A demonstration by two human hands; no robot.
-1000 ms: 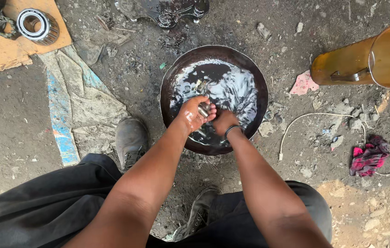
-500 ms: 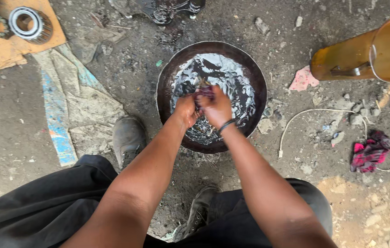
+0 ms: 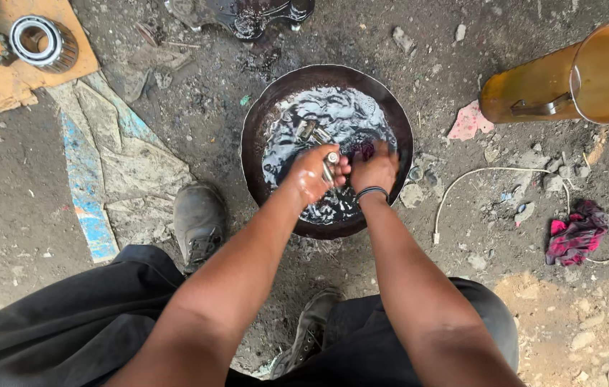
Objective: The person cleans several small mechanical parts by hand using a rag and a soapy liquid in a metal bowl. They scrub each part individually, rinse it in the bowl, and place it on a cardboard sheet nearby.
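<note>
1. Since half a second ago both hands dropped lower in the pan, toward its near edge.
2. Left hand [image 3: 311,175] is closed around a small metal bolt-like part [image 3: 331,163], shiny end poking up, right over the soapy liquid.
3. Right hand [image 3: 374,168] sits just beside it, fingers curled on a dark purple rag [image 3: 362,150]; black band on that wrist.
4. Everything's happening inside the round dark metal pan [image 3: 261,122] on the dirt, with a few more metal bits lying in the foam.
5. Further out: a bearing [image 3: 43,41] on cardboard at the far left, an amber plastic jug [image 3: 534,89] lying on its side at the right, a red checked cloth [image 3: 577,233] and a white cord [image 3: 476,175] near it.
</note>
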